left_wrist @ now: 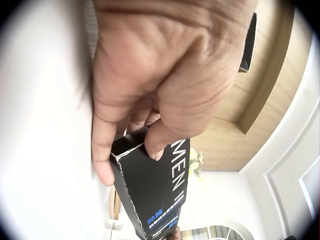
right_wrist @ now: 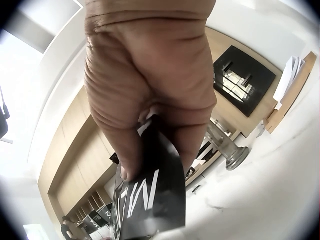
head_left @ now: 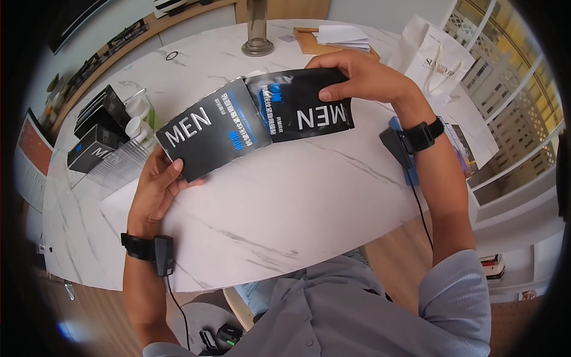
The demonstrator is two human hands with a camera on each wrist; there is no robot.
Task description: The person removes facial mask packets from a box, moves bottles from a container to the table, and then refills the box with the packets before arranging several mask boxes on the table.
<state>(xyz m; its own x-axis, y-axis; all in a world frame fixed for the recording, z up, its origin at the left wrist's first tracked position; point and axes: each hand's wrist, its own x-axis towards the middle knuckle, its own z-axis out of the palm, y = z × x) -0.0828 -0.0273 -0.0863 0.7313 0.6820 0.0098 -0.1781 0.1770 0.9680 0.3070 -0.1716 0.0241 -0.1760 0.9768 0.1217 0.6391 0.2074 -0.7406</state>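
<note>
A black box point(head_left: 217, 128) lettered MEN is held tilted over the table by the left hand point(head_left: 159, 181), thumb on its front face and fingers behind. In the left wrist view, the left hand point(left_wrist: 155, 85) grips the end of the box point(left_wrist: 150, 185). A black sachet point(head_left: 303, 107), also lettered MEN, lies against the box's other end, partly overlapped by it. The right hand point(head_left: 363, 80) pinches the sachet's far corner, thumb in front. The right wrist view shows the sachet point(right_wrist: 155, 190) between thumb and fingers of the right hand point(right_wrist: 150, 85).
Black boxes point(head_left: 98, 146) and white-lidded containers point(head_left: 138, 128) stand at the left of the marble table point(head_left: 267, 208). A glass vase point(head_left: 257, 44) and a wooden tray point(head_left: 306, 43) with papers stand at the back, a white paper bag point(head_left: 431, 56) at the right.
</note>
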